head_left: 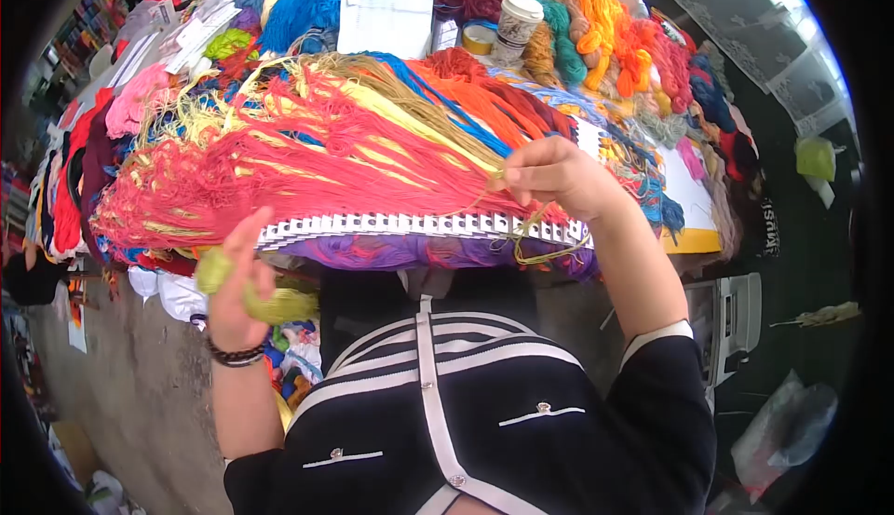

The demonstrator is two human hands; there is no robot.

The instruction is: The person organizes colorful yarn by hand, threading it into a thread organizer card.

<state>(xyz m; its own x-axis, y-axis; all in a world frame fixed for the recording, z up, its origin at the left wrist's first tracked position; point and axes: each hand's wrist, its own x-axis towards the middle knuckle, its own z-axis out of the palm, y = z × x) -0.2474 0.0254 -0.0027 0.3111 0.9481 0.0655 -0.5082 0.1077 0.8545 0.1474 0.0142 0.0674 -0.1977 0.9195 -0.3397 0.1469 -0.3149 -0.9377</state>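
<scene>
My left hand (240, 287), a little blurred, is at the table's front left with a lime-green skein of thread (284, 306) held in it and bulging out on both sides. My right hand (556, 180) is raised over the right part of the thread pile, thumb and fingertips pinching a thin olive-green thread (473, 204). Below that hand, a loose loop of similar green thread (540, 256) dangles at the table edge. Between my hands lies a row of white punched cards (400, 225), with pink-red threads (307, 175) fanning out behind it.
Purple thread bundles (372, 250) line the front edge. Farther back are a paper cup (518, 23), a roll of tape (479, 39), a white paper sheet (386, 10) and orange skeins (605, 26). A plastic bag (787, 426) lies on the floor at right.
</scene>
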